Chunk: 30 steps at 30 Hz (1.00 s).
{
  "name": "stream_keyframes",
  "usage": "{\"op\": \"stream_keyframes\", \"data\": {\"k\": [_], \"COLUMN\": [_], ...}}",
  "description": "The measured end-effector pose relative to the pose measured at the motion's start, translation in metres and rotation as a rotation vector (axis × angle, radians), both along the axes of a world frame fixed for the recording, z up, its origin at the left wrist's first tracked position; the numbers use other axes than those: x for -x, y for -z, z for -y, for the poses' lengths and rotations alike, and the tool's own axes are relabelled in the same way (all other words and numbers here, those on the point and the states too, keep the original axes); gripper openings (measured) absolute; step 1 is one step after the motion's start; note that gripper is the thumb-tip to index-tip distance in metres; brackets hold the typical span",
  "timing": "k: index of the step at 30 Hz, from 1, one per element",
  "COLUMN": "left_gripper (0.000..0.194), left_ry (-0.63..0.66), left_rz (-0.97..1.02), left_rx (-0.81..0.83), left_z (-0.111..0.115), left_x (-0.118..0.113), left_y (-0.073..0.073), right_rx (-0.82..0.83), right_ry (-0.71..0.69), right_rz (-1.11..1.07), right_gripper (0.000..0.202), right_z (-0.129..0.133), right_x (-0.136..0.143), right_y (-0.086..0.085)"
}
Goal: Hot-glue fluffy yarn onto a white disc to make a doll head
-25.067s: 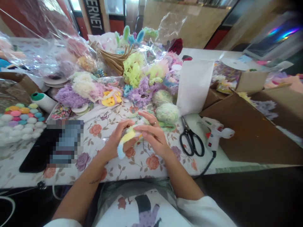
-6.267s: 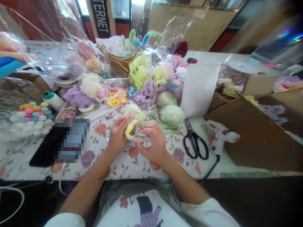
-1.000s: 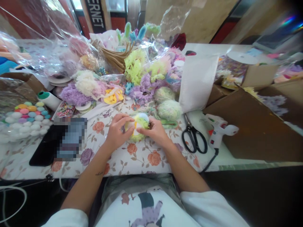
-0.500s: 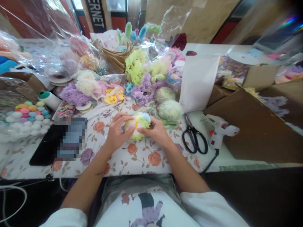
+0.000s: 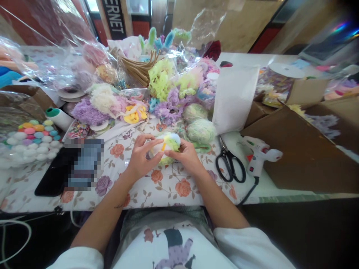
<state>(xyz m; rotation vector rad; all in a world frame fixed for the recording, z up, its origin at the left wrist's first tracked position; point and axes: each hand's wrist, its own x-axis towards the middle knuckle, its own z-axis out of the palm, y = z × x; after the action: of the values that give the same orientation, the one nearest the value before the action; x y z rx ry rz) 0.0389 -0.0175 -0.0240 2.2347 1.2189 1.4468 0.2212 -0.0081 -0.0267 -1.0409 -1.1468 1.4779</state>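
One fluffy yellow, white and pale-blue piece is held over the flower-patterned bench between left hand and right hand, the fingers of both closed on its edges, black-handled scissors lying to the right.

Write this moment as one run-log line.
left hand: holding fluffy yellow-white piece | right hand: holding same piece | scissors: untouched | glue gun: untouched, near cardboard box
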Motion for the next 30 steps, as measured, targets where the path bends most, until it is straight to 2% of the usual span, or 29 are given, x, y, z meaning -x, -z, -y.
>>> {"op": "stream_keyframes", "data": {"k": [6, 10, 20, 24, 27, 30], "left_gripper": [0.029, 0.024, 0.026, 0.029, 0.032, 0.033], "left_ry": [-0.064, -0.059, 0.057, 0.098, 0.068, -0.019], "left_rz": [-0.108, -0.052, 0.208, 0.359, 0.558, 0.665], "left_rx": [-0.163, -0.218, 0.18, 0.399, 0.48, 0.447], "left_z": [-0.0011, -0.0008, 0.0002, -0.0004, -0.0023, -0.0038], "left_x": [0.0022, 0.0046, 0.0016, 0.0011, 0.0, -0.001], "left_y": [-0.0011, -0.0025, 0.004, 0.0053, 0.0044, 0.003], "right_rx": [-0.019, -0.029, -0.051, -0.031, -0.049, -0.016], "right_ry": [-0.005, -0.019, -0.007, -0.027, -0.003, 0.008], "right_rz": [0.012, -0.002, 0.004, -0.003, -0.038, -0.077], "right_gripper": [0.043, 0.041, 0.043, 0.046, 0.059, 0.064], "right_z": [-0.0008, -0.0007, -0.0012, -0.0017, -0.0041, -0.0051], "right_x": [0.0008, 0.0013, -0.0005, -0.0005, 0.0, 0.0013], "right_y": [0.0008, 0.0001, -0.0001, 0.0006, 0.0015, 0.0012]}}
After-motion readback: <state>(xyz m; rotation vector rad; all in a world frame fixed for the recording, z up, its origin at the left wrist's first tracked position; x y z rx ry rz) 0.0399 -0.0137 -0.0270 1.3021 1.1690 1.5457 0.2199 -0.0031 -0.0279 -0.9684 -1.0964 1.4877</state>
